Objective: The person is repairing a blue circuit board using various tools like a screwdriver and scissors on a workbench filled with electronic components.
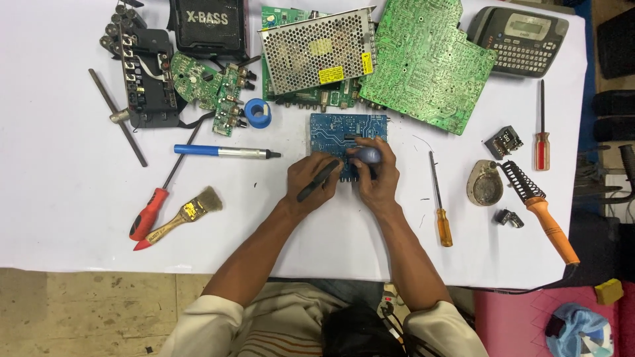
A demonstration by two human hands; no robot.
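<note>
A black tool [318, 180] is gripped by the left hand [311, 178] over the blue circuit board [345, 132]. A blue-handled tool [365, 155] (tip hidden) is clasped by the right hand [377, 175].

Both hands meet on a blue circuit board [347, 132]: left hand [313, 180] grips a black tool [318, 181], right hand [377, 173] a blue-handled screwdriver [365, 155].

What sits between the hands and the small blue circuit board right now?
Nothing visible. The left hand, holding a dark slim tool, and the right hand, gripping a blue-handled tool, both rest directly on the small blue circuit board. The other boards lie beyond its far edge.
</note>
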